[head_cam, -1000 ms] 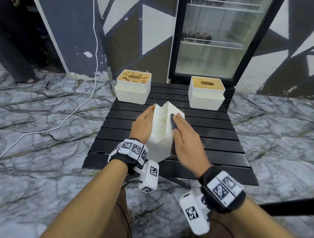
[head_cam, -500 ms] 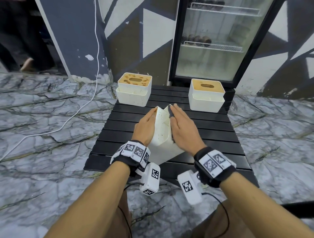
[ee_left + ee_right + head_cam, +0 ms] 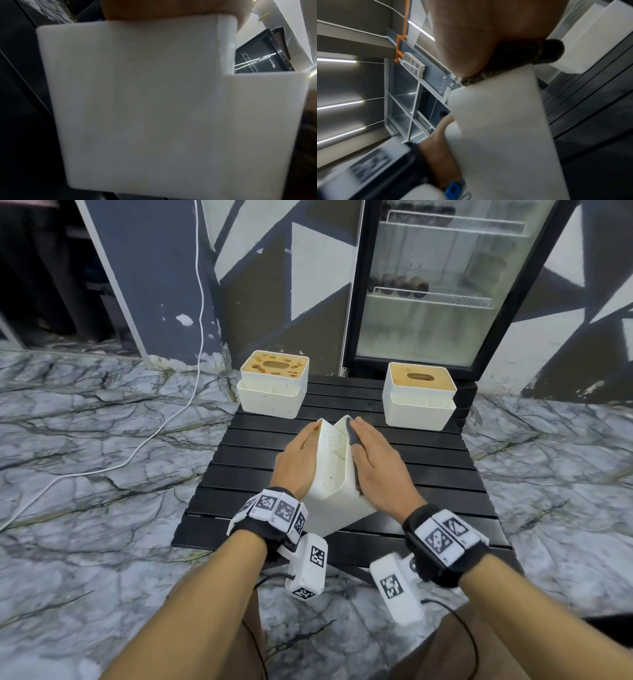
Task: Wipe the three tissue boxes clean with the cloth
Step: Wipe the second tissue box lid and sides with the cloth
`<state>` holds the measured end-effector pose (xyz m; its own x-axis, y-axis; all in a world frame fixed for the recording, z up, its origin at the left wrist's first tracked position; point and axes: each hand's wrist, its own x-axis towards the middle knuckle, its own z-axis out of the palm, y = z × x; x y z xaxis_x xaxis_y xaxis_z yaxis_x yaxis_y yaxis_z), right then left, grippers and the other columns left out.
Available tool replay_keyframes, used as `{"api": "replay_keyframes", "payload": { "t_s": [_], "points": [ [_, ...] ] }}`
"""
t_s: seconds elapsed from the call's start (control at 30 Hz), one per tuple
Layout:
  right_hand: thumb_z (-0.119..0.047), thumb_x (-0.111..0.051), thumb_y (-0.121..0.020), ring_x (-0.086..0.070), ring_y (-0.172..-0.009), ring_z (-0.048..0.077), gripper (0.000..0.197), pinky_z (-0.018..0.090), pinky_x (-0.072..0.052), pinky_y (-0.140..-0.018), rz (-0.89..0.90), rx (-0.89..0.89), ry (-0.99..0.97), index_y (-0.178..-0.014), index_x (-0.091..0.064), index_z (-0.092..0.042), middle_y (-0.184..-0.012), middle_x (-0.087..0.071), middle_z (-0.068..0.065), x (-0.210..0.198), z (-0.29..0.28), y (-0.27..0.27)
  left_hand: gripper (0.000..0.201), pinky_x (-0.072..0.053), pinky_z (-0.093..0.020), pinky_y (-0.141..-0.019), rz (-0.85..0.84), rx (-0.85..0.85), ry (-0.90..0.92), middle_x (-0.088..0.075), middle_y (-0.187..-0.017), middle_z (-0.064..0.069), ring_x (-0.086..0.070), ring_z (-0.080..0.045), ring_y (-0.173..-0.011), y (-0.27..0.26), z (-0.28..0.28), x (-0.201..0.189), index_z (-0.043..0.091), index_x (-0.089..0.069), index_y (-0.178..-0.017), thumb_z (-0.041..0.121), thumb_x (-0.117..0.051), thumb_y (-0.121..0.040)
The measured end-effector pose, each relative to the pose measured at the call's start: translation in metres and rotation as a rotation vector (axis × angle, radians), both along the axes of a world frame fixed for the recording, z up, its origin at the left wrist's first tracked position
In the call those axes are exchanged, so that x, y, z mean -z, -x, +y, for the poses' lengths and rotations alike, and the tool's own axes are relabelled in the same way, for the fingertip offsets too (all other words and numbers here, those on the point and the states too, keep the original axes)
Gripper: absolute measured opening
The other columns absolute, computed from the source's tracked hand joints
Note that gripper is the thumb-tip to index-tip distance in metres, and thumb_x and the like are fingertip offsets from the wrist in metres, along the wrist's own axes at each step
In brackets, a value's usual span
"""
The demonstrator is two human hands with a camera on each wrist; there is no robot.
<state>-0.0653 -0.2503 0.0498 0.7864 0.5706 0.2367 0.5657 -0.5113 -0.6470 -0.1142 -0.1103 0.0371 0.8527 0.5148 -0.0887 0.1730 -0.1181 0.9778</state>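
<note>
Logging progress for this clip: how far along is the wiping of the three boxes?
Nothing looks finished. In hand: the left hand steadies the tipped near tissue box while the right hand presses the dark cloth flat on its side; specks remain on its inner face. Left: the back-left box, its lid stained, and the back-right box, both untouched on the black table.

A white tissue box (image 3: 334,474) stands tipped on a corner near the front middle of a black slatted table (image 3: 428,474), its speckled, stepped side facing up. A dark grey cloth (image 3: 354,451) lies flat against its right face. Two more white tissue boxes stand upright at the table's far edge, well apart: the left box (image 3: 272,388) has a stained tan top, the right box (image 3: 419,395) a cleaner tan top with an oval slot
</note>
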Motion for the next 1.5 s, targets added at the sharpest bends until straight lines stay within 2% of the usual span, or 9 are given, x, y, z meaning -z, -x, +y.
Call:
{"api": "replay_keyframes", "payload": {
  "t_s": [0.17, 0.4, 0.57, 0.8, 0.93, 1.0, 1.1, 1.37, 1.5],
  "points": [
    [-0.017, -0.031, -0.102, -0.021, -0.141, 0.004, 0.046, 0.01, -0.009, -0.111, -0.048, -0.036, -0.032, -0.147, -0.031, -0.016, -0.154, -0.027, -0.005, 0.006, -0.009, 0.024, 0.035, -0.033, -0.023, -0.093, -0.007, 0.001, 0.013, -0.055, -0.14, 0.015, -0.051, -0.007, -0.115, 0.001, 0.002, 0.002, 0.048, -0.055, -0.135, 0.05, -0.042, -0.102],
    [-0.018, -0.028, -0.102, -0.018, -0.142, 0.007, 0.046, 0.008, -0.005, -0.107, 0.006, -0.053, 0.047, -0.149, -0.026, -0.014, -0.156, -0.023, -0.003, -0.007, 0.008, -0.01, 0.038, -0.032, -0.022, -0.093, -0.002, 0.014, 0.004, -0.053, -0.143, 0.016, -0.049, -0.006, -0.115, 0.002, 0.006, 0.0, 0.048, -0.053, -0.138, 0.052, -0.041, -0.102],
    [-0.021, -0.029, -0.102, -0.033, -0.136, 0.014, 0.044, 0.021, -0.021, -0.109, 0.04, -0.045, 0.086, -0.145, -0.033, -0.015, -0.15, -0.035, 0.0, -0.009, 0.016, -0.035, 0.038, -0.031, -0.021, -0.089, 0.001, 0.013, 0.007, -0.053, -0.143, 0.014, -0.048, -0.006, -0.111, 0.002, 0.007, 0.001, 0.048, -0.052, -0.138, 0.052, -0.039, -0.102],
    [-0.02, -0.03, -0.101, -0.05, -0.108, 0.021, 0.032, 0.035, -0.04, -0.096, 0.114, 0.047, 0.056, -0.123, -0.051, -0.011, -0.124, -0.053, 0.006, -0.006, 0.005, -0.042, 0.038, -0.03, -0.022, -0.087, 0.013, -0.002, 0.02, -0.055, -0.14, 0.013, -0.049, -0.01, -0.111, 0.001, 0.006, 0.001, 0.047, -0.053, -0.137, 0.053, -0.039, -0.102],
    [-0.016, -0.031, -0.101, -0.052, -0.103, 0.029, 0.031, 0.033, -0.037, -0.085, 0.131, 0.104, 0.024, -0.113, -0.054, 0.0, -0.113, -0.059, 0.013, -0.003, -0.002, -0.039, 0.037, -0.032, -0.016, -0.078, 0.01, 0.0, 0.009, -0.055, -0.137, 0.015, -0.049, -0.009, -0.11, 0.001, 0.006, 0.001, 0.049, -0.053, -0.136, 0.053, -0.039, -0.102],
    [-0.015, -0.031, -0.1, -0.052, -0.103, 0.029, 0.031, 0.032, -0.037, -0.082, 0.124, 0.109, 0.02, -0.111, -0.055, 0.0, -0.112, -0.059, 0.013, -0.003, -0.001, -0.038, 0.037, -0.031, -0.021, -0.088, 0.007, -0.004, 0.005, -0.054, -0.14, 0.015, -0.047, -0.009, -0.111, 0.001, 0.006, 0.002, 0.049, -0.053, -0.136, 0.053, -0.038, -0.102],
    [-0.014, -0.03, -0.1, -0.052, -0.107, 0.028, 0.032, 0.03, -0.036, -0.084, 0.125, 0.083, 0.053, -0.115, -0.055, -0.001, -0.117, -0.058, 0.012, -0.008, 0.004, -0.039, 0.038, -0.03, -0.025, -0.095, 0.001, -0.007, 0.001, -0.054, -0.141, 0.014, -0.047, -0.009, -0.115, 0.004, 0.007, 0.004, 0.049, -0.052, -0.137, 0.053, -0.037, -0.103],
    [-0.019, -0.029, -0.102, -0.044, -0.126, 0.02, 0.038, 0.022, -0.028, -0.098, 0.021, -0.058, 0.143, -0.136, -0.046, -0.014, -0.138, -0.049, 0.005, -0.024, 0.022, -0.045, 0.038, -0.032, -0.024, -0.094, 0.008, 0.014, 0.005, -0.054, -0.142, 0.013, -0.05, -0.01, -0.12, 0.001, 0.005, 0.005, 0.05, -0.052, -0.137, 0.055, -0.038, -0.102],
    [-0.021, -0.029, -0.102, -0.046, -0.122, 0.019, 0.038, 0.024, -0.03, -0.098, 0.038, -0.03, 0.105, -0.136, -0.046, -0.016, -0.137, -0.05, 0.004, -0.018, 0.019, -0.047, 0.038, -0.032, -0.023, -0.091, 0.003, 0.002, 0.017, -0.054, -0.141, 0.013, -0.05, -0.008, -0.114, 0.002, 0.004, 0.003, 0.048, -0.052, -0.137, 0.053, -0.039, -0.102]
  ]
}}
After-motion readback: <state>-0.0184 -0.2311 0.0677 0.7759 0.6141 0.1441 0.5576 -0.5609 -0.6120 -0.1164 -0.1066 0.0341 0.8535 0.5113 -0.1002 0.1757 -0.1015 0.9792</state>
